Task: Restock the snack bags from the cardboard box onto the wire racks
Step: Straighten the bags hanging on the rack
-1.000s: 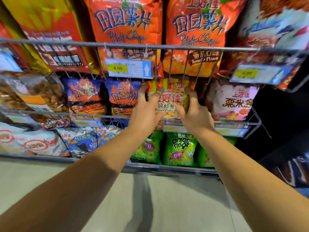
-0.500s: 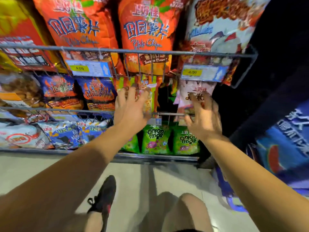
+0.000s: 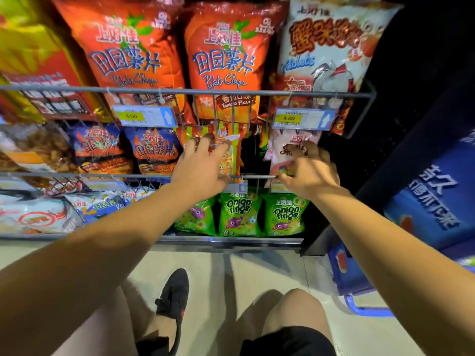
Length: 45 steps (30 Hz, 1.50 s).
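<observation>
Setting: shop aisle, pale tile floor (image 3: 257, 265) down below, wall of wire racks crammed with snacks, with a person crouched in front (knees and a black shoe (image 3: 173, 294) in shot).

Middle rack: front wire (image 3: 254, 177) runs right under both hands, with a dark gap between them where stock looks thin. My guess is that's the slot getting filled or tidied.

Left hand: the left hand (image 3: 201, 168) is on the striped prawn cracker bag (image 3: 231, 150), fingers curled over its upper face. Looks like it's gripping it to hold it upright or slide it over so the row faces out.

Right hand: the right hand (image 3: 309, 170) has fingers hooked round the pale pink snack bag (image 3: 288, 150), thumb down by the wire. Probably pulling it forward to straighten it.

Where the bags are: both sit inside the middle rack, standing behind the front wire and under the fingers, one on each side of the gap.

Above: big orange potato chip bags (image 3: 223, 60) stand in the top rack, price tags (image 3: 303, 119) clipped to its front wire and hanging over the row being worked.

Below: green onion ring bags (image 3: 239, 214) sit in the bottom rack, just under the wrists.

Cardboard box: can't see it anywhere here. There's only something blue with printed lettering (image 3: 431, 201) off to the right.

Progress guess: mid-restock, more facing-up than loading right now.
</observation>
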### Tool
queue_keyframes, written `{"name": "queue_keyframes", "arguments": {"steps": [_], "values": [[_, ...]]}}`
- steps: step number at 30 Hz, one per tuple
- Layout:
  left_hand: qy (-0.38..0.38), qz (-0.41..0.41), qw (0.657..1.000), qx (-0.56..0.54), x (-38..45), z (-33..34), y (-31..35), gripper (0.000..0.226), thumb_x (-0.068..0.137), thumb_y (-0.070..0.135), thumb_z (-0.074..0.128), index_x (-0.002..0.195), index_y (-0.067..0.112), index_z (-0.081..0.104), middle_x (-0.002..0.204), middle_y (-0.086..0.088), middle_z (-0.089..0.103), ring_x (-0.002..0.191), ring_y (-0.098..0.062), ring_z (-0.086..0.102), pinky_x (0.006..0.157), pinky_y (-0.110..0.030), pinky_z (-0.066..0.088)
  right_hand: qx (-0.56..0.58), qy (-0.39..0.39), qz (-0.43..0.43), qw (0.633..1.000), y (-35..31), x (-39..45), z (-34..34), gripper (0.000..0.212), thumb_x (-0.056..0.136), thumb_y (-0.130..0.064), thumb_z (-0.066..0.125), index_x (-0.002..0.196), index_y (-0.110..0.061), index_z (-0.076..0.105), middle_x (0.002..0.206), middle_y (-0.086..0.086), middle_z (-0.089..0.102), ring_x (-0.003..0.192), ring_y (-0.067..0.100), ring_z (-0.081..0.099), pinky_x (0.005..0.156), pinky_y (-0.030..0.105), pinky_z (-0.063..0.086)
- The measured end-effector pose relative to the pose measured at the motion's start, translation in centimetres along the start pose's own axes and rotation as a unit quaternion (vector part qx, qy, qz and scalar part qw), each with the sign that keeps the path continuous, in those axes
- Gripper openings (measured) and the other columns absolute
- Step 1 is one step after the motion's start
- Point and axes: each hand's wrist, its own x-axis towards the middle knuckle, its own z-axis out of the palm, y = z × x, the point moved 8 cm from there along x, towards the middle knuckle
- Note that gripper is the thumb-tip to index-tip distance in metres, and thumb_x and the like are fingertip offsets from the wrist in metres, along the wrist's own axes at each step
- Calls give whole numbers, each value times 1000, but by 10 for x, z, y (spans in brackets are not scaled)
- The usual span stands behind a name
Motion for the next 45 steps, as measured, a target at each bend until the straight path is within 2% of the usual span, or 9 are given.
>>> {"name": "queue_keyframes", "arguments": {"steps": [6,13,16,19,24,31,37,40,45], "values": [[39,64,996,-42,-30,-61,21,59,94,38,58,149,22,43,145,-4,47,129,-30,45,101,-49,47,29,37,-41,998,-22,-34,-57,39,93,-42,59,131,-31,59,136,-5,54,125,23,50,98,35,46],[260,156,942,-142,-17,-164,69,45,88,22,62,132,11,60,127,-9,60,121,-33,50,106,-43,38,174,292,-46,939,-19,-42,-181,48,90,-31,67,135,-19,54,131,6,52,118,28,53,89,34,44],[292,170,934,-117,12,-198,99,53,87,23,66,138,11,56,135,-11,55,129,-32,45,112,-44,35,183,256,23,949,-1,-15,-191,75,83,-40,74,145,-18,39,139,10,48,123,36,50,95,41,44],[257,155,953,-30,48,-210,124,64,89,36,64,146,18,42,147,-14,44,137,-36,37,115,-47,28,189,199,44,961,1,5,-184,95,82,-42,75,155,-20,19,140,14,50,127,36,49,98,40,44],[144,127,981,37,91,-197,125,86,90,57,58,158,40,7,165,-7,17,152,-35,10,122,-57,2,225,232,21,946,-4,12,-181,95,81,-33,79,155,-22,20,136,13,53,118,34,57,90,36,48],[241,101,964,49,78,-195,126,81,91,59,56,157,28,22,150,-12,41,138,-39,36,120,-55,16,235,274,-22,932,-10,6,-196,93,83,-18,79,157,-22,24,143,9,49,129,26,50,103,32,42],[177,114,974,86,93,-181,130,86,94,66,46,160,31,3,164,-11,14,152,-34,10,121,-60,-5,165,156,19,974,0,22,-182,99,87,-30,76,160,-29,9,156,11,34,138,32,41,106,39,40],[156,126,978,62,89,-186,128,92,90,68,51,160,34,1,168,-5,4,154,-29,-1,121,-58,-9,186,151,18,971,2,19,-181,103,84,-35,78,159,-34,8,157,10,28,138,35,39,109,42,40],[302,166,938,-41,38,-207,103,67,89,49,58,149,23,39,152,-10,38,145,-35,26,121,-57,11,95,279,-7,956,-19,-20,-195,84,88,-41,70,156,-28,23,162,7,13,144,38,23,113,48,36]]}}
